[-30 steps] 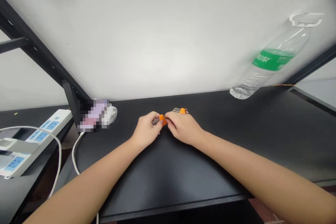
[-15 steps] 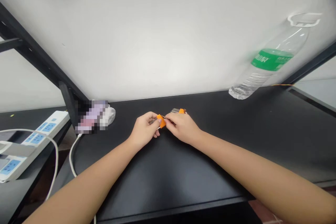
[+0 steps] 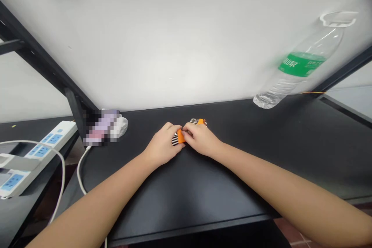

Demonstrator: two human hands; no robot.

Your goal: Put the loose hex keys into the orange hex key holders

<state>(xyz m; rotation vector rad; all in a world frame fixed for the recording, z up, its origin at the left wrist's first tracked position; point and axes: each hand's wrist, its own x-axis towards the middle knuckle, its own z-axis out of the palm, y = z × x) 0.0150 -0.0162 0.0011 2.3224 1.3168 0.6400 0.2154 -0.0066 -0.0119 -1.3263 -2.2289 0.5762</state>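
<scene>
A small orange item with black-and-white stripes (image 3: pixel 175 139) is between my two hands at the middle of the desk. My left hand (image 3: pixel 161 145) is closed around it, thumb on the near side and fingers over the far side. The fingertips of my right hand (image 3: pixel 202 138) pinch at its orange right end; what exactly they grip is hidden. Just beyond my right hand lies a second orange and striped item (image 3: pixel 200 121) of similar look, partly covered by the hand, with small dark bits at its right end.
A large clear bottle with a green label (image 3: pixel 302 64) leans by the wall at the right. On the left are a white power strip (image 3: pixel 62 130), a white cable (image 3: pixel 79 172), a crumpled white bundle (image 3: pixel 123 126) and a black frame post (image 3: pixel 43 60). The black desk (image 3: pixel 180 197) has a front edge.
My left hand has turned over the striped item and moved slightly right, and the item's stripes now face up toward me. My right hand stays almost in place.
</scene>
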